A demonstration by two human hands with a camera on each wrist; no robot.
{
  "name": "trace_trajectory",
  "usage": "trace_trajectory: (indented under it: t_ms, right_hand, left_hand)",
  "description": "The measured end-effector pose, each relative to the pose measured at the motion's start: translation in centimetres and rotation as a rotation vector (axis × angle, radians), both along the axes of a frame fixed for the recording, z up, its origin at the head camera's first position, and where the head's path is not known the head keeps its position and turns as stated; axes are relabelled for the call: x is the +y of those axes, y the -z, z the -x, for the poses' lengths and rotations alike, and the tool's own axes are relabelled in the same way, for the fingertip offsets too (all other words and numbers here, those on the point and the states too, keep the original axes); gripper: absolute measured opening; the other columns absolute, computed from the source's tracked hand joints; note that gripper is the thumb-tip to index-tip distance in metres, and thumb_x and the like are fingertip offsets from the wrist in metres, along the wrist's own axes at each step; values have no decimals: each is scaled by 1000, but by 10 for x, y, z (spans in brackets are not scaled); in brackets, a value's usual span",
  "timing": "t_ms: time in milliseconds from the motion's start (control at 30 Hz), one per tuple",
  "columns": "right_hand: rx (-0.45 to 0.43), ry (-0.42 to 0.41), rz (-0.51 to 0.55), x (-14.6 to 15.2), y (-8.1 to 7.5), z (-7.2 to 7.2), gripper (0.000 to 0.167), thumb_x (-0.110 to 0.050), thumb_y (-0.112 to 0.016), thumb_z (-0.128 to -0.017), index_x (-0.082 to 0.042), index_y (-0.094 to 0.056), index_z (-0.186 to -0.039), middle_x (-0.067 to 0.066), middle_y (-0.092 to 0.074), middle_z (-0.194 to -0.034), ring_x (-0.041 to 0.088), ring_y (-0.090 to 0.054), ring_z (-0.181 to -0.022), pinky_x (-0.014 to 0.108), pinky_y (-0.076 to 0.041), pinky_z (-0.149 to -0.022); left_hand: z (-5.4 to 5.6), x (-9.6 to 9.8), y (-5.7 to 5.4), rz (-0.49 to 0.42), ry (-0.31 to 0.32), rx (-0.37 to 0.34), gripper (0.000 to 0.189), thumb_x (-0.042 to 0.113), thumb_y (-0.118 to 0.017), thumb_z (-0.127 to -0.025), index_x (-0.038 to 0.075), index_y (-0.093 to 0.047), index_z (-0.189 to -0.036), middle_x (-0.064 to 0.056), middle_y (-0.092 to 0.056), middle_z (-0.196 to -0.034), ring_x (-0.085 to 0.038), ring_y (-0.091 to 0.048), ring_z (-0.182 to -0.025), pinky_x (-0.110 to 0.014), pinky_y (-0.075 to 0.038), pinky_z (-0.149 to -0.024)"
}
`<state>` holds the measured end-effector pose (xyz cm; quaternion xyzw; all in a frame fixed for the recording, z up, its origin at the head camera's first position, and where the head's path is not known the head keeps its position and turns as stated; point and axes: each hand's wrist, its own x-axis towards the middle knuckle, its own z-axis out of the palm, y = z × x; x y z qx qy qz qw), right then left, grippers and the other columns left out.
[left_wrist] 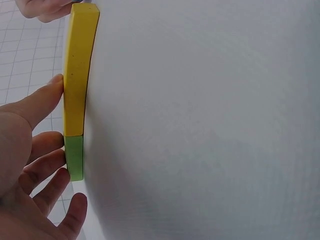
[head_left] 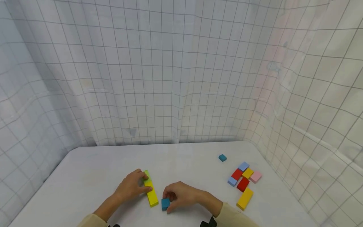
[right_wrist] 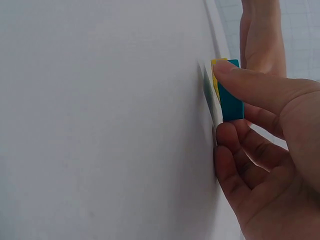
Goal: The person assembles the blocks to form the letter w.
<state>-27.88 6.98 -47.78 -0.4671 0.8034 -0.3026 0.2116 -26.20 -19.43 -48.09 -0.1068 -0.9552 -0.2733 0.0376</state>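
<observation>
A long yellow block (head_left: 151,193) lies on the table with a light green block (head_left: 146,178) end to end against its far end. My left hand (head_left: 131,186) rests at their left side. In the left wrist view its thumb touches the yellow block (left_wrist: 77,70), while fingertips meet the green block (left_wrist: 74,158). Just right of the yellow block's near end, my right hand (head_left: 182,197) pinches a teal-blue block (head_left: 165,204) between thumb and fingers. The right wrist view shows the thumb across the top of this teal-blue block (right_wrist: 231,102), a sliver of yellow showing behind it.
To the right lies a loose cluster of several blocks, including a red block (head_left: 243,184), a pink block (head_left: 256,177), a light blue block (head_left: 243,166) and an orange-yellow block (head_left: 244,199). Farther back sits another teal block (head_left: 222,157). A white grid-patterned curtain (head_left: 175,78) surrounds the white table (head_left: 93,170).
</observation>
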Motion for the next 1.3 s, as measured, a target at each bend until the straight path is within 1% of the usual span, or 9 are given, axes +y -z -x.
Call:
trace_trajectory:
  t_ms: [167, 233, 267, 400, 500, 633, 833, 1033, 1300]
  right_hand:
    - [10, -37, -24, -7, 3, -2, 29, -18, -81, -93, -10, -67, -116, -14, -62, -96, -1, -56, -84, 15, -52, -79]
    - [53, -48, -43, -8, 9, 1, 29, -20, -80, -94, -11, -66, -118, -15, -62, -98, -2, -56, -86, 15, -51, -79]
    - [41, -42, -44, -9, 8, 0, 30, -21, -81, -93, -11, -66, -117, -15, -62, -98, -3, -56, -85, 14, -52, -79]
    - [76, -16, -53, -11, 11, -1, 31, -23, -83, -91, -13, -67, -116, -16, -61, -96, -4, -55, -84, 13, -51, -78]
    - [53, 14, -28, -12, 6, -6, 33, -21, -86, -88, -11, -68, -113, -16, -59, -92, -4, -55, -82, 14, -51, -77]
    - [63, 20, -40, -12, 5, -8, 36, -24, -86, -88, -10, -67, -116, -18, -58, -92, -4, -54, -82, 14, -50, -78]
    - [88, 5, -29, -11, 4, -9, 25, -26, -79, -95, -11, -67, -112, -16, -58, -91, -4, -52, -81, 14, -50, -77]
    - [141, -4, -27, -10, 9, -9, 19, -26, -78, -96, -14, -67, -105, -16, -56, -88, -5, -50, -79, 14, -49, -73]
    - [116, -5, -35, -11, 6, -8, 19, -26, -77, -97, -13, -67, -108, -16, -56, -89, -4, -50, -79, 14, -48, -74]
  left_hand:
    - [-1, 1, 1, -16, 2, 10, 39, 32, -94, -76, 12, -69, -98, 3, -57, -95, -18, -56, -89, -46, -53, -87]
    - [-1, 1, 1, -26, 6, 14, 39, 32, -94, -76, 12, -68, -97, 4, -56, -95, -18, -55, -88, -45, -53, -87]
    - [-1, 1, 1, -29, 10, 15, 39, 32, -94, -76, 12, -68, -97, 4, -56, -95, -18, -55, -88, -45, -53, -87]
    - [2, 2, 3, -24, 12, 12, 40, 34, -94, -76, 13, -69, -98, 4, -57, -96, -19, -56, -89, -46, -53, -87]
    - [3, 2, 3, -12, 6, 9, 40, 35, -93, -76, 13, -69, -99, 4, -57, -97, -19, -56, -90, -47, -54, -89]
    - [3, 1, 4, -9, 6, 6, 40, 34, -93, -76, 13, -69, -98, 4, -57, -97, -19, -57, -91, -47, -53, -89]
    - [2, 0, 4, -17, 16, 21, 39, 32, -94, -76, 12, -69, -98, 4, -57, -96, -19, -57, -90, -47, -54, -88]
    - [2, 0, 4, -23, 27, 20, 39, 32, -94, -76, 12, -69, -99, 4, -57, -96, -19, -57, -90, -47, -54, -89]
    - [1, -1, 3, -24, 26, 19, 39, 32, -94, -76, 12, -69, -99, 4, -56, -95, -17, -55, -89, -45, -53, -87]
